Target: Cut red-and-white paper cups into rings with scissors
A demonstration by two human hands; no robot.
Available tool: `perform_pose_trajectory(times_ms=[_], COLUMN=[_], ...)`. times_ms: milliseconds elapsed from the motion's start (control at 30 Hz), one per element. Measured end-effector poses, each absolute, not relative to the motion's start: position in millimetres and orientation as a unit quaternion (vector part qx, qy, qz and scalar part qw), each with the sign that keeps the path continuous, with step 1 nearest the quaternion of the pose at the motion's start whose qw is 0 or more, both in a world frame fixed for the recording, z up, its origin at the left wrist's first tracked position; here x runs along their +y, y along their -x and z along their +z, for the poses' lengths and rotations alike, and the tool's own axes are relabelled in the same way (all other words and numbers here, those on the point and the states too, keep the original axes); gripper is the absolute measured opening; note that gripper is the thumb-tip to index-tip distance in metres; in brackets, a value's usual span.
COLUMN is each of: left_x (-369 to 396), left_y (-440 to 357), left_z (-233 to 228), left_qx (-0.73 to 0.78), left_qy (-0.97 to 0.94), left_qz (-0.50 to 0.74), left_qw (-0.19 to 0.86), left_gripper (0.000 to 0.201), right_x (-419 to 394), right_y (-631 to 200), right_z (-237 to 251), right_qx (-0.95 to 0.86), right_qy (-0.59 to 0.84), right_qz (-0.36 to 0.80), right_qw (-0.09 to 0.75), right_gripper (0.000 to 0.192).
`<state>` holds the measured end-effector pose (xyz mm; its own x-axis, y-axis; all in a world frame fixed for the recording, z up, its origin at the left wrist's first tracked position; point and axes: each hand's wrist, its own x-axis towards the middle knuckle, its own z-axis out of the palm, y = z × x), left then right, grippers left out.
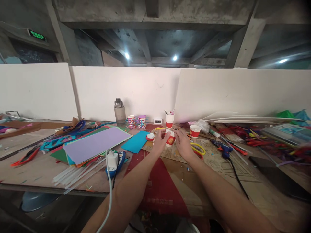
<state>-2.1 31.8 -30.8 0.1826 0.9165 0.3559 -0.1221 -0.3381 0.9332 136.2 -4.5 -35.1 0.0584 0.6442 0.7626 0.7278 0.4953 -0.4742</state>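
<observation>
Between my two hands is a red-and-white paper cup (pixel 171 141) with a round gold emblem, just above the cardboard-covered table. My left hand (pixel 159 141) has its fingers closed around the cup's left side. On the other side, my right hand (pixel 184 143) grips near the cup's upper right edge, its fingertips partly hidden. Left of my left hand sits a small red-and-white ring-like piece (pixel 150 137). A second red-and-white paper cup (pixel 195 131) stands to the right, and yellow-handled scissors (pixel 199 149) lie beside my right hand.
Coloured paper sheets (pixel 97 144), a blue sheet (pixel 135 141) and glue sticks (pixel 75 176) lie left. A power strip (pixel 121 161) carries a charger. Behind stand a bottle (pixel 120 113) and a cup of pens (pixel 169 120). A blue glue gun (pixel 224 149) and dark tablet-like slab (pixel 277 178) lie right.
</observation>
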Motion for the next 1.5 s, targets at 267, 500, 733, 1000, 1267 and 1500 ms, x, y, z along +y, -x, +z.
perform_pose_trajectory(times_ms=[267,500,733,1000,1267,1500], left_x=[23,15,20,8,12,17], left_y=[1,-8,-12,-18,-10,-9], left_z=[-27,-29,-42,-43,-44,-46], left_qx=[0.326,0.343,0.368,0.326,0.331,0.357], left_qy=[-0.668,-0.682,-0.701,-0.667,-0.688,-0.708], left_qz=[0.479,0.491,0.49,0.502,0.454,0.463], left_qw=[0.467,0.42,0.366,0.443,0.46,0.397], left_gripper=[0.053,0.06,0.061,0.05,0.061,0.05], right_x=[-4,-1,-2,5,10,11], right_y=[-145,-137,-140,-149,-152,-146], right_z=[-29,-31,-32,-34,-38,-42], right_qx=[-0.663,-0.616,-0.605,-0.583,-0.586,-0.616], right_qy=[0.477,0.484,0.492,0.455,0.426,0.427], right_qz=[-0.004,0.177,0.178,0.188,0.314,0.252], right_qw=[0.577,0.595,0.6,0.647,0.613,0.612], right_gripper=[0.03,0.064,0.058,0.085,0.078,0.064])
